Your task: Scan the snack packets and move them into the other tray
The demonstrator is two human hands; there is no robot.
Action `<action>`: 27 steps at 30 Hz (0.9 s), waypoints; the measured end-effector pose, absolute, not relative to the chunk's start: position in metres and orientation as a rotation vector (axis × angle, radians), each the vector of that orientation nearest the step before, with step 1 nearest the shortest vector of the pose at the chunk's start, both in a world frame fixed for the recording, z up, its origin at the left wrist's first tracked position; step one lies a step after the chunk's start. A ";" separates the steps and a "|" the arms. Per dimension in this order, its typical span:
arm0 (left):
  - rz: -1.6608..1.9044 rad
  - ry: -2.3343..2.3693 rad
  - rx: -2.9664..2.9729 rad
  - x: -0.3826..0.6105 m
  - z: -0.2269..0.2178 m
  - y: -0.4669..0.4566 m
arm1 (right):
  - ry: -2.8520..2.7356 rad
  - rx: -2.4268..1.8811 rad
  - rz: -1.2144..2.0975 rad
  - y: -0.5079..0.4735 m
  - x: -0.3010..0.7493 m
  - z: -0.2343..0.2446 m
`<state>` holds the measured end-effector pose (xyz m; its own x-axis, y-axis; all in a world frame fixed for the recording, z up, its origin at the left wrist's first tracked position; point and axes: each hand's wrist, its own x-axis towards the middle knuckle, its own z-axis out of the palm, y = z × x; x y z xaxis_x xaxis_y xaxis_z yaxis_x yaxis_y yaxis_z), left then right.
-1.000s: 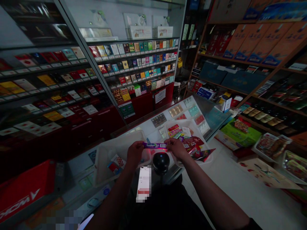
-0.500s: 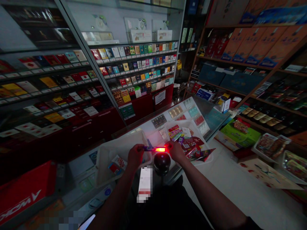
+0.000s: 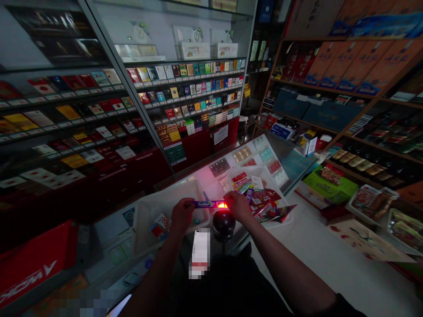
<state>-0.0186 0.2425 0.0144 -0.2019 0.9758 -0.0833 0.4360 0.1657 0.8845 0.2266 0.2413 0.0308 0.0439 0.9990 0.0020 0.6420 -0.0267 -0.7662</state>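
Note:
A slim purple candy stick pack [image 3: 205,204] is stretched level between my hands. My left hand [image 3: 181,216] pinches its left end, and my right hand [image 3: 238,206] grips the right end. Red light glows on the pack's right part. Just below it stands a dark, round-headed barcode scanner [image 3: 224,225] on the glass counter. A white plastic bin [image 3: 140,220] behind my left hand holds a few small packets [image 3: 160,226]. Beyond my right hand, another white bin [image 3: 287,218] is heaped with colourful snack packets [image 3: 264,198].
A phone [image 3: 200,248], partly blurred out, lies left of the scanner. At the lower left is a red box [image 3: 39,264]. Cigarette packs [image 3: 185,90] line the wall shelves. Boxes and bottles [image 3: 361,163] fill the right-hand shelves, with food trays [image 3: 373,202] lower down.
Both hands have shifted slightly left with the candy pack. The red glow on the pack is smaller, now near my right fingers, and pinkish light shows on the counter behind.

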 end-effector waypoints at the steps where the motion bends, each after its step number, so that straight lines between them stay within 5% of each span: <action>1: 0.996 1.754 1.339 -0.023 0.015 0.243 | -1.672 -1.717 0.778 0.242 0.223 0.033; 27: 1.027 2.061 1.192 -0.100 0.039 0.259 | -2.631 -1.515 0.672 0.211 0.082 0.072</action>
<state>-0.1001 0.2591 0.0388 -0.4616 0.8837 -0.0768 0.4708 0.3175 0.8231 0.0823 0.2107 0.0720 -0.5250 0.8312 -0.1831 0.8172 0.4322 -0.3812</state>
